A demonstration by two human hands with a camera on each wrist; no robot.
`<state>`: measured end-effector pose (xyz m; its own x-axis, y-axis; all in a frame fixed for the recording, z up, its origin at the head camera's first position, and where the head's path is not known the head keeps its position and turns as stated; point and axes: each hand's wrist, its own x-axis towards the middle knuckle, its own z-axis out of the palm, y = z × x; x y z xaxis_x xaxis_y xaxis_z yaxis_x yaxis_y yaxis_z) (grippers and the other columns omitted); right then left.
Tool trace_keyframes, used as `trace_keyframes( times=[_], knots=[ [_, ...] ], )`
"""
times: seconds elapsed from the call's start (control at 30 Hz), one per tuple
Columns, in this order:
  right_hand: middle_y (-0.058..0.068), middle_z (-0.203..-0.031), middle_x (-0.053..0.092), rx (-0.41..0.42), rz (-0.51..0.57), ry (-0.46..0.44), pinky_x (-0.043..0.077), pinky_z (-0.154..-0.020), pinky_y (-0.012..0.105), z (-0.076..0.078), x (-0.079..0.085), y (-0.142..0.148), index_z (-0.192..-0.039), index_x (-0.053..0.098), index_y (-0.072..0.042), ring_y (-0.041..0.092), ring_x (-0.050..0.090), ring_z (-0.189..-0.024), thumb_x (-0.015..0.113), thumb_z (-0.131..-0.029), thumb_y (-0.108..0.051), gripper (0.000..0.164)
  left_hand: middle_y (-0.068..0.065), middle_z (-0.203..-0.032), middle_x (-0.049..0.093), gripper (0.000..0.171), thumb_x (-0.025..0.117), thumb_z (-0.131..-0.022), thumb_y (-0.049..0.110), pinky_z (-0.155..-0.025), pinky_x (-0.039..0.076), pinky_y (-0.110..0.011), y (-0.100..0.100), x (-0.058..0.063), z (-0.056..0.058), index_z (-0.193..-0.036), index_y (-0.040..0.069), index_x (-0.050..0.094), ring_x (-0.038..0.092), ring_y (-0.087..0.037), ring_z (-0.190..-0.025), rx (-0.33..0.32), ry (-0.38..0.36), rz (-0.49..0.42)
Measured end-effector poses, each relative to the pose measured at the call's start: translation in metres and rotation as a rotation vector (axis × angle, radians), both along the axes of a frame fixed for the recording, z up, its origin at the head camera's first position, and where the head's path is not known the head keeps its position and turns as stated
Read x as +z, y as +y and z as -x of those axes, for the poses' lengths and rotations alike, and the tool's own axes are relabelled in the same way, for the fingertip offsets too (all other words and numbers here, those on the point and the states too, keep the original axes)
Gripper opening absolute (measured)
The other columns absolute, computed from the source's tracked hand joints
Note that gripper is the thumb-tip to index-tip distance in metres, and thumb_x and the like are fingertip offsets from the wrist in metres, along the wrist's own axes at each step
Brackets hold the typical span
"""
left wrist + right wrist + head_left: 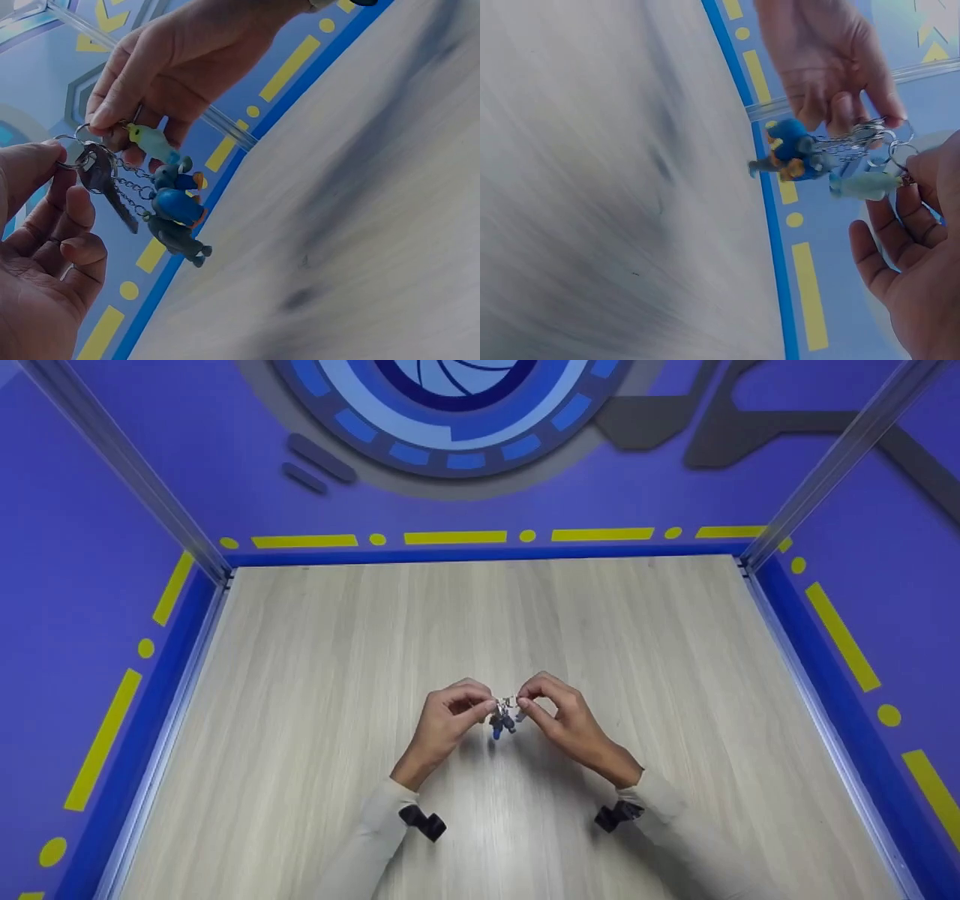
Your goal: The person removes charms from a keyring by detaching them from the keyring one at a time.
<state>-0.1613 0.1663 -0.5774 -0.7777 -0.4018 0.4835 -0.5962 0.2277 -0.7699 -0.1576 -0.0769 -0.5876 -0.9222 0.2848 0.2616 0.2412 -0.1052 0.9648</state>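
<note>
Over the middle of the table, my left hand (446, 721) pinches a metal key ring (69, 165) between thumb and fingertip. From it hang a key (112, 196) and short chains with small figurines, one blue (177, 205) and one grey (171, 235). Opposite, my right hand (566, 721) pinches a small ring by the top of a pale green figurine (866, 185). Thin linked rings (892, 148) bridge the two hands in the right wrist view. The figurines dangle just below the fingertips, and part of the bunch is hidden behind the fingers.
Light wood-grain tabletop (337, 645) lies beneath both hands, with their shadows on it. Blue panels (187, 502) with yellow markings wall in the back and sides, and metal posts (817, 472) stand at the back corners.
</note>
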Motion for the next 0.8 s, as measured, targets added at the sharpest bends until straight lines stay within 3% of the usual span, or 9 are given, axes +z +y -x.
trace_keyframes(
  times=[0.13,0.27,0.37,0.6,0.8],
  knots=[
    [0.004,-0.104,0.075,-0.011,-0.012,-0.068,0.057,-0.087,0.027,-0.001,0.004,-0.001,-0.108,0.072,-0.006,0.022,0.071,-0.093,0.070,-0.106,0.001,0.007,-0.011,-0.103,0.071,0.007,0.079,-0.102,0.007,-0.075,0.054,-0.023,0.002,-0.002,-0.002,-0.103,0.000,0.079,0.064,-0.015,-0.086,0.000,-0.017,-0.004],
    [0.007,-0.103,0.079,-0.013,-0.005,-0.126,0.057,-0.086,0.028,-0.002,0.006,-0.001,-0.110,0.072,-0.002,0.025,0.074,-0.092,0.068,-0.107,-0.001,0.004,-0.009,-0.103,0.070,0.002,0.078,-0.101,0.001,-0.075,0.053,-0.022,0.005,-0.001,-0.002,-0.101,0.002,0.077,0.063,-0.015,-0.089,0.000,-0.034,0.027],
    [0.006,-0.104,0.081,-0.013,-0.001,-0.145,0.057,-0.087,0.029,-0.001,0.007,-0.002,-0.110,0.071,0.002,0.024,0.075,-0.094,0.068,-0.108,-0.003,0.006,-0.009,-0.102,0.072,0.007,0.078,-0.100,-0.001,-0.074,0.052,-0.022,0.007,0.001,-0.002,-0.100,0.006,0.076,0.064,-0.016,-0.089,0.011,-0.036,0.078],
    [0.008,-0.103,0.080,-0.021,-0.062,-0.060,0.060,-0.083,0.037,0.001,0.006,0.000,-0.110,0.070,0.001,0.027,0.076,-0.092,0.068,-0.106,0.005,0.006,-0.002,-0.100,0.075,0.005,0.078,-0.101,0.007,-0.069,0.051,-0.024,0.007,0.010,0.000,-0.105,0.007,0.079,0.064,-0.014,-0.084,0.032,0.002,0.271],
    [0.006,-0.102,0.079,-0.031,-0.084,-0.005,0.060,-0.082,0.039,0.002,0.006,0.004,-0.109,0.070,0.001,0.033,0.076,-0.091,0.067,-0.108,0.000,0.004,0.002,-0.098,0.079,0.005,0.077,-0.101,0.007,-0.076,0.058,-0.037,0.013,0.022,0.007,-0.103,0.008,0.082,0.069,-0.013,-0.085,0.041,0.113,0.402]
  ],
)
